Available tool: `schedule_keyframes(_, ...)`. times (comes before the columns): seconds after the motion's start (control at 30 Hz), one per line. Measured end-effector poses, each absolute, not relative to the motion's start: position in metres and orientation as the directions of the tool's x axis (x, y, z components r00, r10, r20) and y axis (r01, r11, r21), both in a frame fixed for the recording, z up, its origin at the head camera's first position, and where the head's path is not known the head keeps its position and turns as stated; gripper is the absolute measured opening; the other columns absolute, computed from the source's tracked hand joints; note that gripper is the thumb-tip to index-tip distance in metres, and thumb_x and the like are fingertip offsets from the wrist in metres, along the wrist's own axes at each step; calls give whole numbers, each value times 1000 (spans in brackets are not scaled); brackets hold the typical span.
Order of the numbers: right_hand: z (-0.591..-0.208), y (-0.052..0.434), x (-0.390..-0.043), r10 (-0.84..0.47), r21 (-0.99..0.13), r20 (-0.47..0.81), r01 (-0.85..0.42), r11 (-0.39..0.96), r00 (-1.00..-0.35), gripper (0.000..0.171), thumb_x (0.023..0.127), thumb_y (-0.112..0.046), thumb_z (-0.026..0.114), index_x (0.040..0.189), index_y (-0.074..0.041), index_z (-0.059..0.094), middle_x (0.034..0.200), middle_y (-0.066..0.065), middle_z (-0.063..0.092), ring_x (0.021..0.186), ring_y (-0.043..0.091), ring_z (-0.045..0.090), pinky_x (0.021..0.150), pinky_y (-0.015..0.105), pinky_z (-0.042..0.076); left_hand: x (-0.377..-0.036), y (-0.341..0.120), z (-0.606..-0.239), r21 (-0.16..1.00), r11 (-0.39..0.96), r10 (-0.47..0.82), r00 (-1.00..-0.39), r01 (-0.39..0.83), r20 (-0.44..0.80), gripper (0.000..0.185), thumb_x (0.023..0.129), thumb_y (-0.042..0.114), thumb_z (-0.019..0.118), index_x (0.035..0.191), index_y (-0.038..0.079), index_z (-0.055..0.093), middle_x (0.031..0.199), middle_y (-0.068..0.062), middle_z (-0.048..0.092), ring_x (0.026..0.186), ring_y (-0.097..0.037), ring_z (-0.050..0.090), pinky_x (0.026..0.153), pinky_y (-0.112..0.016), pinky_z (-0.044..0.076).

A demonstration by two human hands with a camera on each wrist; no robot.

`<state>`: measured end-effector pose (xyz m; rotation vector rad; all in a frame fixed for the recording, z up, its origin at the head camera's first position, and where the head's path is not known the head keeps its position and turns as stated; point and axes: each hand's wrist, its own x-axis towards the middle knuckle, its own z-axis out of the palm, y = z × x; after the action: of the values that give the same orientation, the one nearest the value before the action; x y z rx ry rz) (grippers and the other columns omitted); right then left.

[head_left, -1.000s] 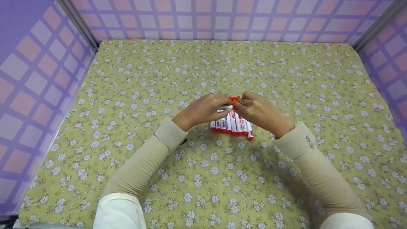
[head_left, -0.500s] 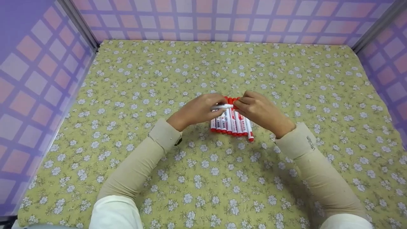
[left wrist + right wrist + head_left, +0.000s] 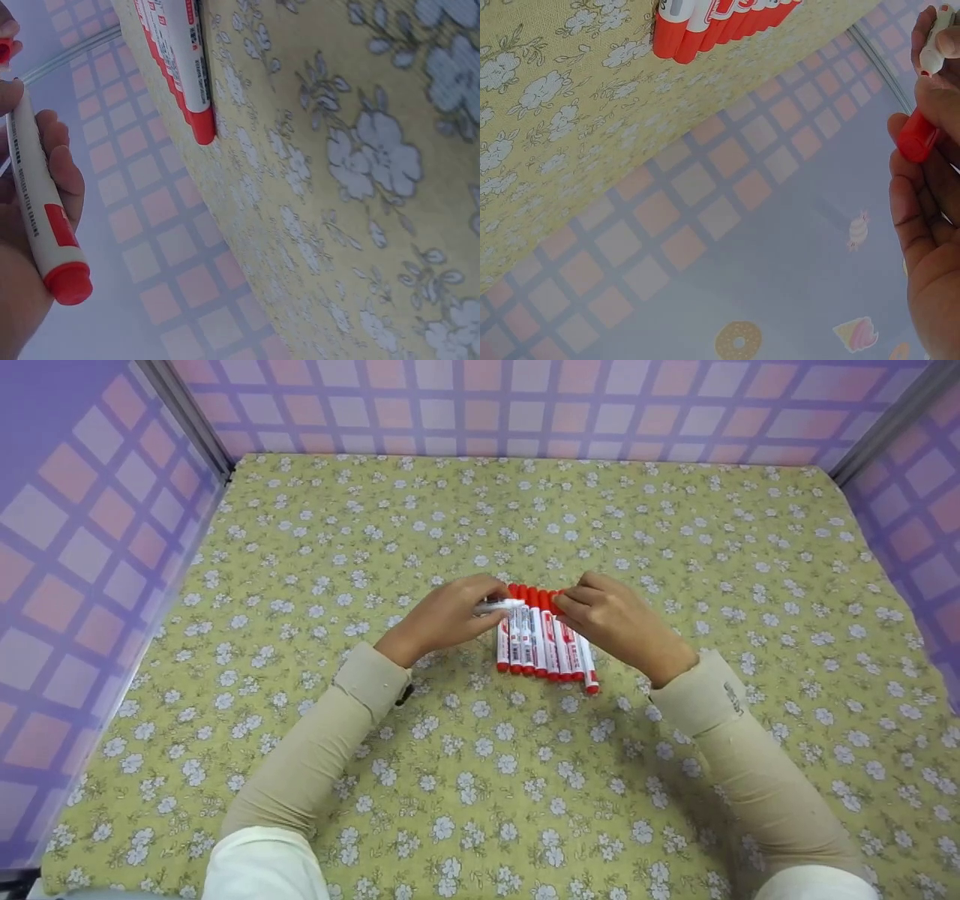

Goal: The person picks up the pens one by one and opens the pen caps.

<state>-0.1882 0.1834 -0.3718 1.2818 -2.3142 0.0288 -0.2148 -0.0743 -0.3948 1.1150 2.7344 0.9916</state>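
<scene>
A white whiteboard marker (image 3: 39,180) with a red end plug lies in my left hand (image 3: 448,611), pinched between thumb and fingers. Its bare writing tip points right, toward the other hand. My right hand (image 3: 616,622) pinches a red marker cap (image 3: 916,136) by its sides, apart from the marker. Both hands are raised over a row of white markers (image 3: 551,649), which lie side by side on the cloth with red caps at the far end. The right fingers overlap part of the row in the head view.
A yellow-green cloth with white flowers (image 3: 375,540) covers the table. Checked purple and pink panels (image 3: 480,412) stand along the back and both sides, with grey metal posts (image 3: 187,424) at the corners.
My left hand has drawn away to the left with the marker, parting its tip from the cap. More red caps of the row now show. The right hand has barely moved.
</scene>
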Motion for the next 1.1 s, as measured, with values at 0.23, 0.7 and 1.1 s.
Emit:
schedule_keyframes(0.23,-374,184,-189,-788,169,436,-821,545,-434,12,89,-6,66,97,0,72,86,14,72,75,24,59,68,30,54,-222,-92,-399,683,526,537,-821,506,195,24,98,24,57,115,10,64,106,-4,64,90,-15,59,80,-31,50)
schedule_keyframes(0.7,-375,183,-191,-793,171,445,-830,531,-416,11,87,-6,68,97,-1,73,88,13,73,78,25,63,72,32,56,-238,-129,-405,757,599,323,-944,260,69,31,98,30,55,119,8,63,99,-6,63,79,-21,53,67,-33,43)
schedule_keyframes(1.1,-374,181,-190,-793,145,426,-832,535,-435,14,88,-7,68,99,1,72,90,14,72,79,25,63,72,32,56,-244,-160,-414,786,607,160,-987,119,27,34,97,30,57,120,6,63,98,-10,63,79,-23,58,66,-30,47)
